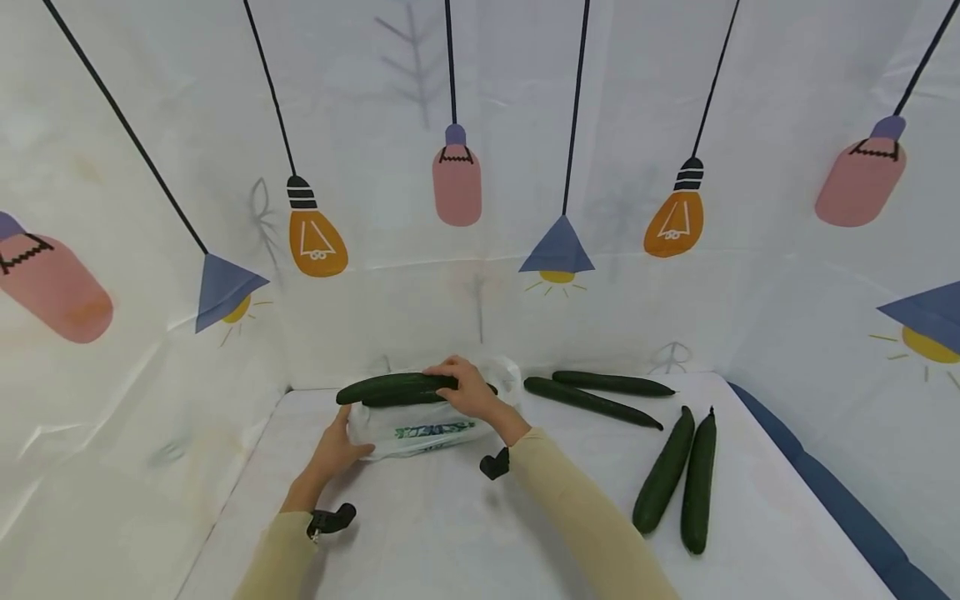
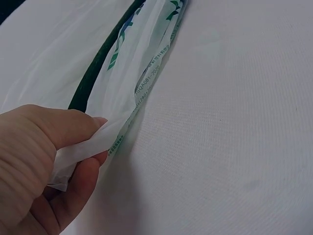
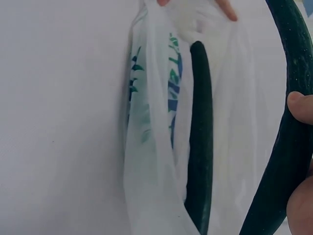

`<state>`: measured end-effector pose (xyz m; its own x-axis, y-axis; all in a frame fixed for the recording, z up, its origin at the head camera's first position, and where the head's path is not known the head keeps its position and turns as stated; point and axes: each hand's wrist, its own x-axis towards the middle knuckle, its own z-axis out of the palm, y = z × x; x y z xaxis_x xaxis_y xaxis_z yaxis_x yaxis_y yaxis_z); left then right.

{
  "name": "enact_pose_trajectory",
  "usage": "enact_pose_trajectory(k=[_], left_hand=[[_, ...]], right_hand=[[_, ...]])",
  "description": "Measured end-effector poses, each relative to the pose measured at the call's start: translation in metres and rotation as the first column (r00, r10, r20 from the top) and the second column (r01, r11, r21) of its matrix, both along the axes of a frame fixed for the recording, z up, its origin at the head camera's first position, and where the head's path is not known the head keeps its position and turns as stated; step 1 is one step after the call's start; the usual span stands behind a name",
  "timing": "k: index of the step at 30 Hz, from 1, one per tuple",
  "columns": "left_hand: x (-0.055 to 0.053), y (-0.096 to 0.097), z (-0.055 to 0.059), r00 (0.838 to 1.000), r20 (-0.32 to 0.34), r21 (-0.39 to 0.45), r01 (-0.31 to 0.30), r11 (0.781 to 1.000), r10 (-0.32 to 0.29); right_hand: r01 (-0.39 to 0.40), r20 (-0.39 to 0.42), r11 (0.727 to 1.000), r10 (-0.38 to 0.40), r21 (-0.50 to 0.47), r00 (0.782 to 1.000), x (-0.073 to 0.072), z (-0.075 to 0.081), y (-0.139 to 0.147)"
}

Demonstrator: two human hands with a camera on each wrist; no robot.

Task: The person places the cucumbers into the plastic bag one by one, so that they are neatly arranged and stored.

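Observation:
A white plastic bag (image 1: pixel 420 432) with green and blue print lies at the back left of the table, its mouth spread. Inside it rests one cucumber (image 3: pixel 199 132). Between thumb and fingers my left hand (image 1: pixel 333 454) pinches the bag's edge at its left end; the left wrist view shows the folded plastic in the pinch. My right hand (image 1: pixel 468 390) grips a second cucumber (image 1: pixel 390 387) above the bag. In the right wrist view, that held cucumber (image 3: pixel 283 147) is apart from the one in the bag.
Two cucumbers (image 1: pixel 592 403) lie at the back, right of the bag. Another two cucumbers (image 1: pixel 698 483) lie side by side toward the table's right edge. A white sheet (image 1: pixel 480 308) printed with lamps rises behind the table (image 1: pixel 435 533). Blue fabric (image 1: pixel 825 483) shows past the right edge.

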<state>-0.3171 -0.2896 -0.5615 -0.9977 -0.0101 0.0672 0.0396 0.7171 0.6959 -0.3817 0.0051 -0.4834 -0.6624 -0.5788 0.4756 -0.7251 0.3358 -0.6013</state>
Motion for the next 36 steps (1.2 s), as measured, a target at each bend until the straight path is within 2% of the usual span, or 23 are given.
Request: enact_pose_trajectory(k=[4, 8, 15, 23, 29, 36], left_hand=[[0.0, 0.001, -0.002, 1.0, -0.008, -0.019, 0.006, 1.0, -0.006], [0.0, 0.0, -0.002, 1.0, -0.017, -0.029, 0.023, 0.999, -0.024], [0.003, -0.001, 0.002, 0.999, 0.004, -0.027, 0.032, 0.999, -0.032], [0.002, -0.002, 0.006, 1.0, 0.019, -0.023, 0.021, 1.0, -0.021], [0.0, -0.001, 0.003, 1.0, 0.01, -0.01, 0.023, 1.0, -0.023], [0.001, -0.002, 0.0, 1.0, 0.007, -0.03, 0.014, 0.999, -0.014]], right_hand=[[0.009, -0.003, 1.0, -0.008, 0.028, 1.0, -0.002, -0.007, 0.0], [0.036, 0.049, 0.997, -0.04, 0.071, 0.998, -0.003, -0.012, 0.0], [0.072, 0.064, 0.99, -0.08, 0.12, 0.995, -0.008, -0.022, 0.001], [0.086, 0.061, 0.98, -0.099, 0.178, 0.993, -0.014, -0.025, -0.002], [0.087, 0.108, 0.977, -0.109, 0.193, 0.988, -0.013, -0.022, -0.005], [0.115, 0.087, 0.965, -0.139, 0.236, 0.986, -0.014, -0.033, -0.008]])
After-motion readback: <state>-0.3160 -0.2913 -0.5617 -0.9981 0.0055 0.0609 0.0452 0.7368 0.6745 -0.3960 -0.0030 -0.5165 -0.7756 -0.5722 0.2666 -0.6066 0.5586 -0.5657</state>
